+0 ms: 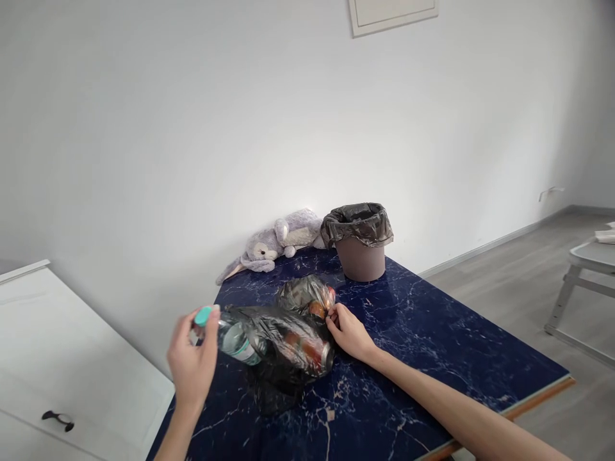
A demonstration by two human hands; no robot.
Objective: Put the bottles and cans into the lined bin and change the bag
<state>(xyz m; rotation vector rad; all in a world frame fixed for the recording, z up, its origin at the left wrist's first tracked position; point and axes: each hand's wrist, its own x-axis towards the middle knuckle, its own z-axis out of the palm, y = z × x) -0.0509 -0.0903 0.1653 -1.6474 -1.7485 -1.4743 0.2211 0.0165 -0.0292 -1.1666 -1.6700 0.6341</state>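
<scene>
My left hand point(192, 362) is closed round the neck of a clear plastic bottle point(233, 338) with a teal cap, which lies half inside a dark, see-through garbage bag point(288, 349). The bag rests on a dark blue marbled table point(413, 358) and holds several orange and red items. My right hand point(350, 331) pinches the bag's far edge with its fingers pressed together. A second bulge of the same dark plastic point(305, 296) sits just behind the hands.
A small brown bin point(360, 256) lined with a black bag stands at the table's back. A grey plush toy point(276, 243) lies against the wall beside it. A white cabinet point(57, 358) is at the left, a light stool point(583, 269) at the right.
</scene>
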